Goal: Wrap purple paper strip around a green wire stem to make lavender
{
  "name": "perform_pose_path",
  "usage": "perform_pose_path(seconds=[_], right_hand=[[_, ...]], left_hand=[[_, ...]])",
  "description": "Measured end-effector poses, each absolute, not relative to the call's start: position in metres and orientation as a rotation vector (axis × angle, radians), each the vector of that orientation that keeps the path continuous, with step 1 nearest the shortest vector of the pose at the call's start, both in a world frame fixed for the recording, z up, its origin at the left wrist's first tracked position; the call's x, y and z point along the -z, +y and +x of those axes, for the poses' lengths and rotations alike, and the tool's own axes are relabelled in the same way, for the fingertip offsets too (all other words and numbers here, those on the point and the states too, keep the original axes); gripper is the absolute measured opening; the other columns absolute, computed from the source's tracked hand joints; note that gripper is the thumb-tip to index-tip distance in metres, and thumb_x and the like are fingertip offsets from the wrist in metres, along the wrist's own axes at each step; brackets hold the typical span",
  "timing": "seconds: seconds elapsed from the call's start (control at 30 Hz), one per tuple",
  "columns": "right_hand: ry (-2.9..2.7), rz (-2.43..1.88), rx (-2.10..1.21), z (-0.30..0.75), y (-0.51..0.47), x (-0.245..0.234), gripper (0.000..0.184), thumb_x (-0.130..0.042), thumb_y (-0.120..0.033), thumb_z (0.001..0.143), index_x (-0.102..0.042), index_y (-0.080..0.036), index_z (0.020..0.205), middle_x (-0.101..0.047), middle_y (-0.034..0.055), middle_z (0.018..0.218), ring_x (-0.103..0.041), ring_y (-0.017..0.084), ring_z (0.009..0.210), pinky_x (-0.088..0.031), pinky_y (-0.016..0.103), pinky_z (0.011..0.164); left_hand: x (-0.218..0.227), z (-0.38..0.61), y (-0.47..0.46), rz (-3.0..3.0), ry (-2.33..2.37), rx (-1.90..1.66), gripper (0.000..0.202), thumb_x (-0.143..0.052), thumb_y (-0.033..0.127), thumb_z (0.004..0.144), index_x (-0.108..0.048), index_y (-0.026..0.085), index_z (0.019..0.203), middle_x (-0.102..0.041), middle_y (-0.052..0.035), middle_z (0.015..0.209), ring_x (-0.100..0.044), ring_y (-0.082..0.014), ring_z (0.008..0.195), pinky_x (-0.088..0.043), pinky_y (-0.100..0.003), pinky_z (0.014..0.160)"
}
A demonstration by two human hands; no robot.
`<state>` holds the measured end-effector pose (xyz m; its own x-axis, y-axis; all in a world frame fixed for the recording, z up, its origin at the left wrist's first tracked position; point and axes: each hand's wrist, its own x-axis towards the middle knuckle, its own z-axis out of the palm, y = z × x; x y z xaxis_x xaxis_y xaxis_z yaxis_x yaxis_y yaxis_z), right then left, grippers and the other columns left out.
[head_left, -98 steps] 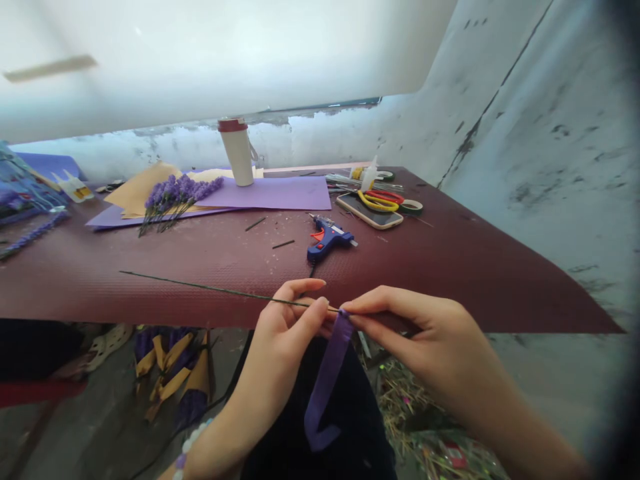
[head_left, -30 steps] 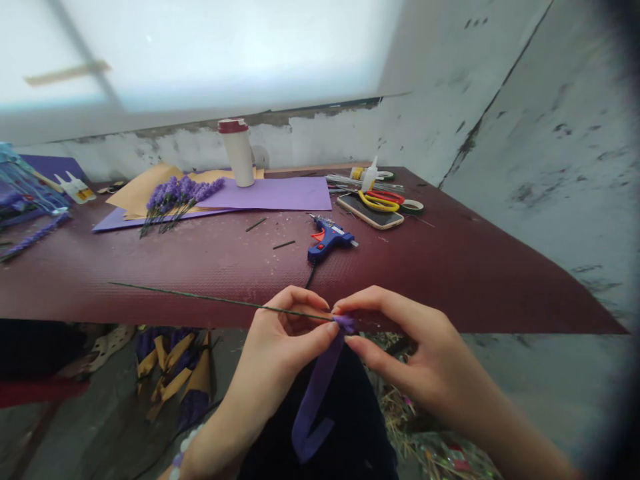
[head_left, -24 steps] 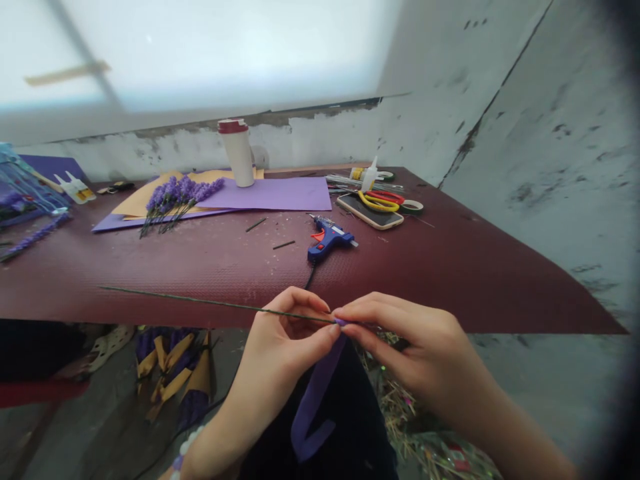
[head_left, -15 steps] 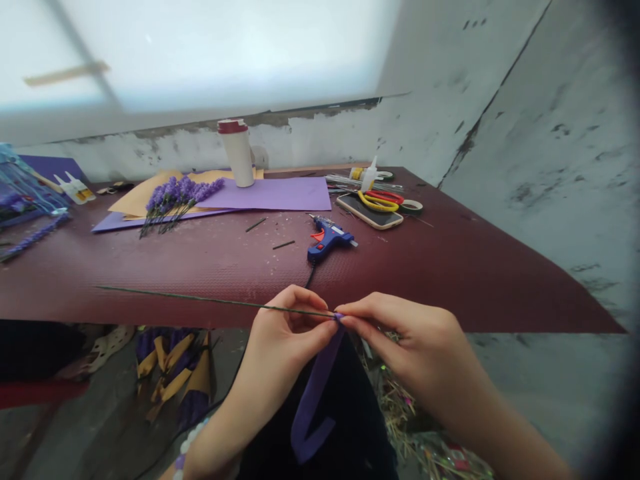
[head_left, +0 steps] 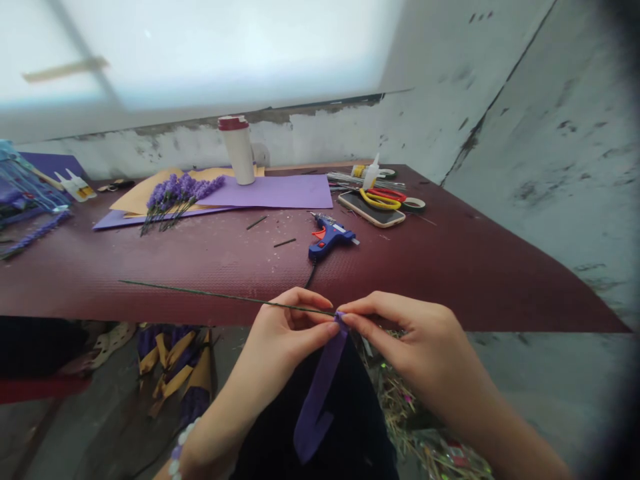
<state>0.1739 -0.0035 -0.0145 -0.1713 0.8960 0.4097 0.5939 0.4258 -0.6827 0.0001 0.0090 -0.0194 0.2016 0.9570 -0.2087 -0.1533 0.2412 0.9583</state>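
Observation:
My left hand (head_left: 293,333) pinches a thin green stem wire (head_left: 210,293) near its right end; the rest of the wire sticks out to the left over the table edge. At that end, my right hand (head_left: 405,327) is closed on the top of a purple paper strip (head_left: 320,393), fingertips touching the wire. The strip hangs over my dark-clothed lap, its lower end bent up. The fingertips of both hands nearly meet, and they partly hide the join. Just beyond the hands a blue glue gun (head_left: 330,238) lies on the table.
On the dark red table (head_left: 475,267) are a lidded cup (head_left: 239,153), purple paper (head_left: 285,192), lavender-like flowers (head_left: 175,193), a phone (head_left: 373,210), scissors (head_left: 383,199) and a glue bottle (head_left: 371,175). Wrapped bouquets (head_left: 170,367) lie below, left; scraps (head_left: 400,407) below, right.
The wire's free end has shifted to the right, and the purple strip has turned slightly at the fingertips. Both hands stay in nearly the same place, still pinching.

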Motion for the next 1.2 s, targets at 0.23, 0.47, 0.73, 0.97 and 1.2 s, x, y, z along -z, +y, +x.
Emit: perform_pose_path(seconds=[0.23,0.47,0.73,0.97,1.2], right_hand=[[-1.873,-1.182,-0.433,0.174,-0.005,0.02,0.013,-0.066,-0.016,0.087,-0.074,-0.023,0.081,-0.078,-0.0031,0.074,-0.073,0.013,0.064,-0.055,0.022,0.061],[-1.988,-1.063,-0.207,0.174,-0.007,0.024,0.015,-0.06,-0.012,0.093,-0.07,-0.018,0.085,-0.073,0.0019,0.077,-0.07,0.014,0.067,-0.053,0.025,0.064],[-2.081,-1.033,-0.135,0.172,-0.008,0.024,0.024,-0.051,-0.011,0.097,-0.068,-0.015,0.082,-0.069,0.0058,0.076,-0.066,0.016,0.066,-0.052,0.026,0.062],[-2.035,-1.113,-0.194,0.169,-0.007,0.021,0.02,-0.052,-0.007,0.091,-0.063,-0.018,0.078,-0.068,0.0025,0.071,-0.068,0.015,0.064,-0.053,0.024,0.059],[-1.873,-1.255,-0.478,0.169,-0.007,0.014,0.013,-0.061,-0.012,0.084,-0.062,-0.023,0.077,-0.072,-0.0027,0.067,-0.069,0.014,0.059,-0.053,0.021,0.053]], left_hand=[[0.023,-0.003,0.008,1.002,1.04,-0.997,0.025,-0.088,0.013,0.06,-0.074,0.016,0.08,-0.074,-0.0003,0.071,-0.067,-0.0125,0.068,-0.049,-0.019,0.064],[0.023,-0.001,0.01,0.969,0.994,-1.009,0.023,-0.087,0.026,0.066,-0.074,0.015,0.082,-0.072,-0.0012,0.072,-0.064,-0.012,0.063,-0.05,-0.021,0.062],[0.027,0.002,0.009,1.003,1.018,-1.076,0.016,-0.084,0.026,0.071,-0.073,0.017,0.079,-0.068,0.0011,0.075,-0.06,-0.0107,0.064,-0.047,-0.021,0.062],[0.029,0.003,0.008,1.021,1.058,-1.07,0.02,-0.084,0.026,0.069,-0.068,0.017,0.077,-0.064,0.0028,0.069,-0.056,-0.0101,0.064,-0.042,-0.02,0.061],[0.026,0.006,0.007,0.999,1.067,-1.062,0.019,-0.083,0.024,0.069,-0.067,0.016,0.075,-0.064,0.0025,0.067,-0.055,-0.0104,0.063,-0.041,-0.02,0.06]])
